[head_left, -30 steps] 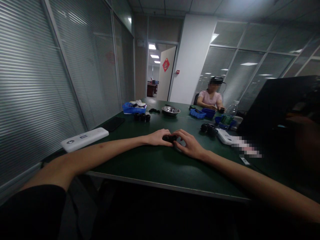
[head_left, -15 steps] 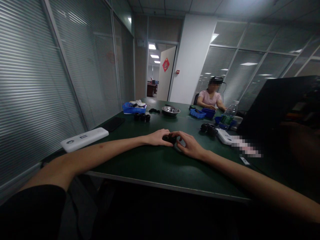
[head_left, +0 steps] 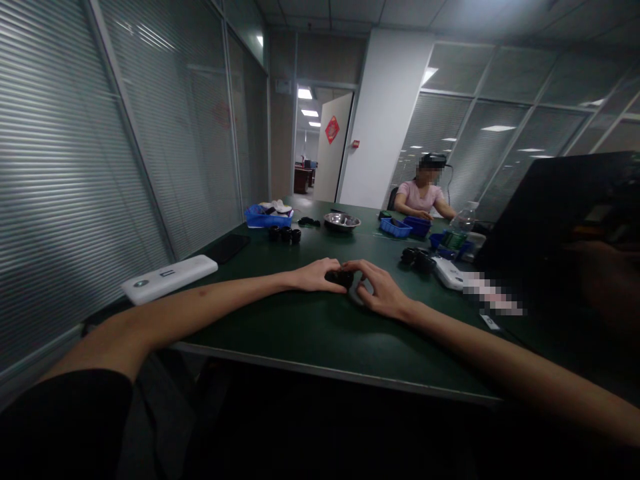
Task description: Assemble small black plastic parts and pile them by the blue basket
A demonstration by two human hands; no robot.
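Observation:
My left hand (head_left: 315, 275) is closed around a small black round part (head_left: 339, 279) above the middle of the green table (head_left: 280, 327). Its thumb lies on the near side, and the fingers behind are partly hidden. From the right, my right hand (head_left: 380, 287) meets the same part. The right index fingertip rests at its upper edge, while the thumb is bent and stands a little apart from it, leaving a gap. The part is too dark to tell its exact kind.
Several black round parts (head_left: 285, 234) stand at left, more (head_left: 418, 259) at right. Behind are a metal bowl (head_left: 342, 225), a filled blue basket (head_left: 269, 219) and blue trays (head_left: 395, 228). A bottle (head_left: 457, 230), white device (head_left: 170, 279) and dark monitor (head_left: 565, 213) flank me. A person (head_left: 423, 195) sits opposite.
The right thumb has drawn slightly away from the black part. My left hand stays in place with the part in it.

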